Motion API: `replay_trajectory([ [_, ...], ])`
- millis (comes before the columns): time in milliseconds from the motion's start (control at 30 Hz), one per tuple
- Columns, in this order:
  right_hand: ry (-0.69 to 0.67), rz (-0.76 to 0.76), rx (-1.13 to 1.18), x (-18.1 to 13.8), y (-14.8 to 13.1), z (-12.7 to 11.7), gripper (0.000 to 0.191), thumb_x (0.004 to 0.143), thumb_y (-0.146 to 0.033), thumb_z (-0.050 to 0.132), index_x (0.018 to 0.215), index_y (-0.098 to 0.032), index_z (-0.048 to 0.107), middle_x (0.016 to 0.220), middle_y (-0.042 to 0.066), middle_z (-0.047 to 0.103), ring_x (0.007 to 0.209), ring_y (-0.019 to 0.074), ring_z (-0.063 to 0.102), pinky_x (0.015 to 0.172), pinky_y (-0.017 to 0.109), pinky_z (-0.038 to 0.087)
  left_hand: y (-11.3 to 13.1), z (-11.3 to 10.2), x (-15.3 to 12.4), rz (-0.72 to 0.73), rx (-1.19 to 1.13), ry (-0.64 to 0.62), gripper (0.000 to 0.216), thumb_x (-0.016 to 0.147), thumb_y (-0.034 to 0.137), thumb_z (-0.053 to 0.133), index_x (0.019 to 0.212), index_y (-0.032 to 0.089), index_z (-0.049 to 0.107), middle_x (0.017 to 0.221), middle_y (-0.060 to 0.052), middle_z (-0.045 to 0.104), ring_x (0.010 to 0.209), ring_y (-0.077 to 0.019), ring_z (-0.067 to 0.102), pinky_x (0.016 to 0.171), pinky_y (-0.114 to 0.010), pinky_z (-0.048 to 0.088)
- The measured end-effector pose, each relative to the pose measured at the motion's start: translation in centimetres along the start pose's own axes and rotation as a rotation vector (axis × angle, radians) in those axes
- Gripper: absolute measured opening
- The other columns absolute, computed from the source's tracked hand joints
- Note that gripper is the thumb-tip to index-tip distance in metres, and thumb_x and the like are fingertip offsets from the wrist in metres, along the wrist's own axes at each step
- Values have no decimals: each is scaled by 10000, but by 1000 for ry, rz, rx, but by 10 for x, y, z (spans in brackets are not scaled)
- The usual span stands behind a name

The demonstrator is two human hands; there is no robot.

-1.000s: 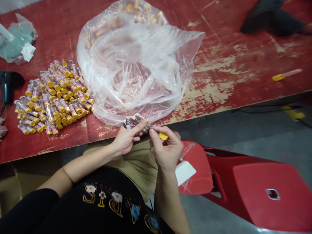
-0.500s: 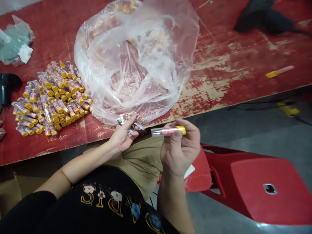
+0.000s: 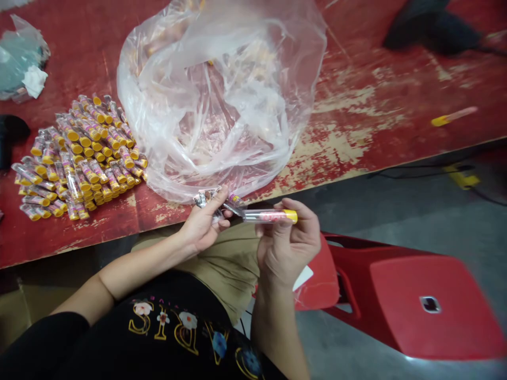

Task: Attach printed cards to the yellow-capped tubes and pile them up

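Observation:
Over the table's front edge, my left hand (image 3: 208, 221) pinches several small printed plastic sleeves (image 3: 206, 196) between thumb and fingers. My right hand (image 3: 291, 240) grips a clear tube with a yellow cap (image 3: 267, 216), held level with its clear end pointing left. That end meets a dark sleeve edge (image 3: 234, 209) sticking out from my left hand; whether it has entered the sleeve I cannot tell. Just behind both hands lies a large clear plastic bag (image 3: 158, 126) with yellow-capped pieces inside.
A heap of wrapped yellow-capped tubes (image 3: 85, 158) lies left on the red table (image 3: 356, 105). One loose tube (image 3: 453, 116) rests at right. Dark blurred objects (image 3: 431, 29) stand at back right, a greenish bag (image 3: 21, 63) at far left. Red stools (image 3: 431, 316) stand at my right.
My right hand has moved slightly left, bringing the tube's clear end up to the sleeve at my left hand. The left hand has shifted slightly right.

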State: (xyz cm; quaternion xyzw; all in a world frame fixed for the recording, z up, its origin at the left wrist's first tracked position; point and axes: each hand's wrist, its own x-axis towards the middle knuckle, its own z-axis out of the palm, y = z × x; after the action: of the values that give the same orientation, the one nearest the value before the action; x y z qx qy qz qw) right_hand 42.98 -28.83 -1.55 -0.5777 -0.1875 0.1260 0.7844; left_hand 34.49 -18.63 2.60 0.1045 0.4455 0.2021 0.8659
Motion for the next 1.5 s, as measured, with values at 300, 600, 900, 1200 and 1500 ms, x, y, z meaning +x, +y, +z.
replay_trajectory([
  [300, 40, -241, -321, -9, -1, -12, 207, 875, -291, 812, 1074, -242, 780, 1091, 55, 680, 938, 186, 709, 728, 345, 646, -9, -3, -2, 47, 120, -43, 435, 703, 366, 960, 880, 128, 642, 769, 6, 670, 570, -56, 600, 461, -156, 409],
  [600, -332, -176, -400, -20, -5, -28, 413, 951, -218, 687, 1350, -316, 731, 1250, 96, 711, 1079, 222, 729, 867, 421, 670, -8, -8, -2, 225, 289, -139, 587, 621, 587, 952, 799, 127, 634, 651, -8, 649, 495, -64, 560, 411, -178, 338],
  [900, -115, -249, -448, -24, -4, -5, 216, 867, -191, 823, 1055, -294, 842, 947, 29, 755, 858, 162, 720, 727, 326, 621, -15, -17, -8, 306, 339, -187, 607, 626, 682, 901, 760, 152, 636, 589, 5, 624, 473, -61, 527, 409, -194, 322],
  [1200, -45, -220, -478, -31, 6, 9, 131, 815, -268, 889, 939, -260, 849, 871, 25, 761, 803, 185, 717, 689, 350, 591, -11, -28, -10, 279, 298, -115, 588, 602, 639, 931, 773, 151, 651, 592, 21, 615, 492, -54, 521, 436, -191, 330],
  [1500, -194, -190, -367, -31, 36, 58, 92, 853, -230, 844, 945, -227, 843, 866, 27, 728, 812, 185, 703, 767, 368, 593, 9, -63, -1, 343, 22, 63, 568, 591, 536, 979, 818, 138, 644, 680, 8, 666, 529, -58, 561, 447, -172, 354],
])
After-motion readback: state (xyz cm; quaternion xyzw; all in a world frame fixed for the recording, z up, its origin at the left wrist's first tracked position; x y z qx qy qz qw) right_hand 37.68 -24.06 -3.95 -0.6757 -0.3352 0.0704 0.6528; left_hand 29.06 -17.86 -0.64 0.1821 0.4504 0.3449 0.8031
